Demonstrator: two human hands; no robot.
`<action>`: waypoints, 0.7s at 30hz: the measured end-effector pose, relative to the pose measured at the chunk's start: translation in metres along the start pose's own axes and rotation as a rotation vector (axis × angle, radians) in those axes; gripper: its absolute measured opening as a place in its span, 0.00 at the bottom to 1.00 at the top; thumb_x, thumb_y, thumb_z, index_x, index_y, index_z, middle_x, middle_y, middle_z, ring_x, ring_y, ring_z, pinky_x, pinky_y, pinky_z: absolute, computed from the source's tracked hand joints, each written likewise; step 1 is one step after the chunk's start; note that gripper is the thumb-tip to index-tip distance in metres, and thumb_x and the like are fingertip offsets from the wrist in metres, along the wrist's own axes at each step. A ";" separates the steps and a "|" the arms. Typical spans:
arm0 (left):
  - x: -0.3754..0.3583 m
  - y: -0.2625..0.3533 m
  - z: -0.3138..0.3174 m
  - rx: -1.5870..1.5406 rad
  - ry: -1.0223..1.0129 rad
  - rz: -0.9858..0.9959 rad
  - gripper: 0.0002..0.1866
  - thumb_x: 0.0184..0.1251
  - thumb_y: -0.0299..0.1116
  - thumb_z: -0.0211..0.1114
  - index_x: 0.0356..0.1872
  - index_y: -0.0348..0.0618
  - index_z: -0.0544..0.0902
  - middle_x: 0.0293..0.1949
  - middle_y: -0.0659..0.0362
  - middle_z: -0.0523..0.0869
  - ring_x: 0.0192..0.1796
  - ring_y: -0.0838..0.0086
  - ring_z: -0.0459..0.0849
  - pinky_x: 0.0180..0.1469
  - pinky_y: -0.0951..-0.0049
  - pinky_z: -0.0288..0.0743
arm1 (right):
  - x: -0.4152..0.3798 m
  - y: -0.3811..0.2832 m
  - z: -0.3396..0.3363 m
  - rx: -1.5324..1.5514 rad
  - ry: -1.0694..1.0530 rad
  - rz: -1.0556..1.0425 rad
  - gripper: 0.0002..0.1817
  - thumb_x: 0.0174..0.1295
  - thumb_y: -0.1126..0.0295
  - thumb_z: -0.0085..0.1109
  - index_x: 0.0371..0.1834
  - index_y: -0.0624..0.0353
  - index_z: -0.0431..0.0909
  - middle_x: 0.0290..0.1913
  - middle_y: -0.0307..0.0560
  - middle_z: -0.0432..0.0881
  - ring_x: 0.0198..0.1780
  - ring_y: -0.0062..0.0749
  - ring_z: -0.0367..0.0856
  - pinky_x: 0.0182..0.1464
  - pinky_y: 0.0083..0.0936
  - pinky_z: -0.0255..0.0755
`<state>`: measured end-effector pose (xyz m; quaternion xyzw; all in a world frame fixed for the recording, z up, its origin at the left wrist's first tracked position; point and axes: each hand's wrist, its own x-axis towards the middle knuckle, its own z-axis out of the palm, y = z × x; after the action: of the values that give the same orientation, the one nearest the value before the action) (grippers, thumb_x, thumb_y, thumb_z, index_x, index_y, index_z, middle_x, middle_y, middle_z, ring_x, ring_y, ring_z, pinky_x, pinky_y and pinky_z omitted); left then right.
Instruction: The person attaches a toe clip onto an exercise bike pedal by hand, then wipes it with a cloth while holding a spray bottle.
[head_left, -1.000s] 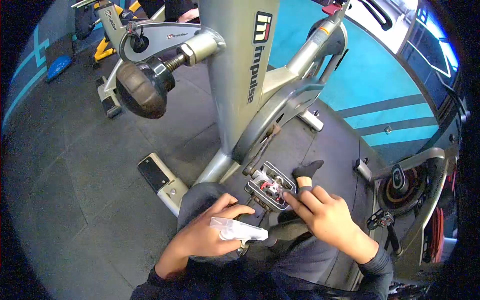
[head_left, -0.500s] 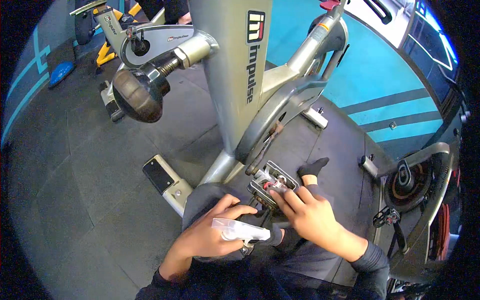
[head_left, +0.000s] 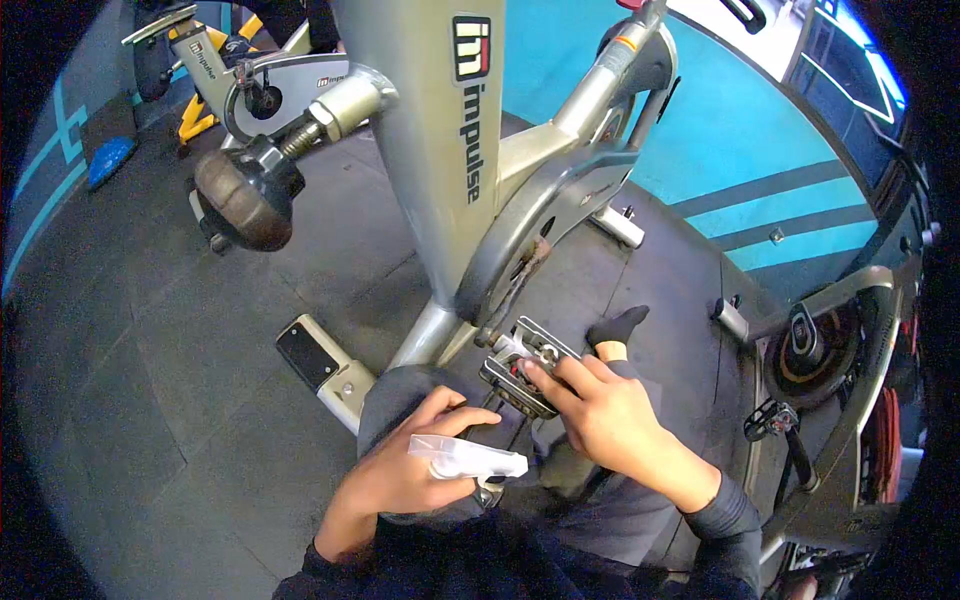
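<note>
The exercise bike's pedal [head_left: 520, 362], a black and silver cage with a small red spot, hangs at the end of its crank near my knees. My right hand [head_left: 608, 415] is on it, fingertips closed at its right side; the thumb is mostly hidden. My left hand [head_left: 415, 462], just left of and below the pedal, holds a white plastic piece with a clear, sleeve-like end [head_left: 468, 458]. Its index finger stretches toward the pedal without touching it. Under that hand, a shiny metal part [head_left: 488, 495] shows only in part.
The bike's silver frame [head_left: 430, 150] rises in front, with a large knob [head_left: 245, 195] jutting left and a foot bar [head_left: 325, 365] on the dark floor. Another bike [head_left: 820, 350] stands at right, and one more [head_left: 290, 90] at the back left. A socked foot [head_left: 618, 328] is beyond the pedal.
The whole view has shifted slightly, so the bike and hands appear a little further left. Both hands keep nearly the same pose, the right one still at the pedal.
</note>
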<state>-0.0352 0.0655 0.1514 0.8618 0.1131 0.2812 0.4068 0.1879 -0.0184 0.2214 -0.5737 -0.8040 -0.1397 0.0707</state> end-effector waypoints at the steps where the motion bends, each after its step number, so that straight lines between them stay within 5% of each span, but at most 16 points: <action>1: 0.000 0.003 0.000 0.004 -0.009 -0.001 0.31 0.43 0.31 0.68 0.56 0.44 0.76 0.47 0.50 0.71 0.49 0.57 0.74 0.53 0.66 0.70 | 0.004 0.001 0.001 0.004 0.004 0.007 0.32 0.43 0.75 0.61 0.59 0.53 0.75 0.38 0.39 0.74 0.36 0.34 0.76 0.28 0.29 0.76; 3: 0.001 0.010 -0.004 -0.047 -0.030 -0.121 0.30 0.43 0.31 0.68 0.55 0.45 0.76 0.47 0.51 0.71 0.49 0.59 0.74 0.53 0.66 0.70 | 0.009 0.003 0.004 0.008 -0.004 -0.032 0.27 0.50 0.71 0.54 0.59 0.56 0.75 0.39 0.40 0.74 0.39 0.31 0.77 0.29 0.26 0.79; 8: 0.001 0.009 -0.001 -0.065 -0.018 -0.165 0.31 0.36 0.33 0.67 0.51 0.45 0.80 0.51 0.55 0.78 0.55 0.57 0.71 0.60 0.64 0.66 | -0.005 0.004 0.003 0.062 0.041 0.007 0.26 0.49 0.71 0.56 0.56 0.56 0.76 0.38 0.41 0.74 0.37 0.33 0.78 0.29 0.25 0.78; 15: 0.000 0.016 0.002 -0.077 0.035 -0.251 0.27 0.40 0.33 0.66 0.50 0.45 0.81 0.49 0.53 0.79 0.56 0.57 0.74 0.59 0.66 0.67 | -0.025 0.019 -0.018 0.271 0.001 0.153 0.26 0.48 0.79 0.54 0.55 0.55 0.78 0.35 0.47 0.73 0.36 0.42 0.77 0.36 0.35 0.75; 18: 0.002 0.004 0.007 0.066 0.042 -0.096 0.22 0.44 0.31 0.67 0.46 0.43 0.81 0.43 0.52 0.79 0.45 0.59 0.78 0.47 0.66 0.74 | -0.019 0.025 -0.010 0.361 0.141 0.240 0.24 0.51 0.79 0.55 0.54 0.56 0.79 0.38 0.49 0.74 0.39 0.43 0.76 0.41 0.33 0.73; 21: 0.009 -0.003 0.008 0.070 0.037 -0.007 0.18 0.45 0.29 0.65 0.42 0.42 0.83 0.41 0.55 0.83 0.45 0.61 0.78 0.48 0.65 0.74 | -0.007 0.026 0.007 0.295 0.152 0.138 0.22 0.52 0.77 0.57 0.54 0.55 0.79 0.39 0.49 0.73 0.40 0.43 0.76 0.42 0.33 0.73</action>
<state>-0.0230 0.0659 0.1482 0.8696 0.1336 0.2917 0.3753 0.2148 -0.0147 0.2171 -0.5988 -0.7667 -0.0580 0.2240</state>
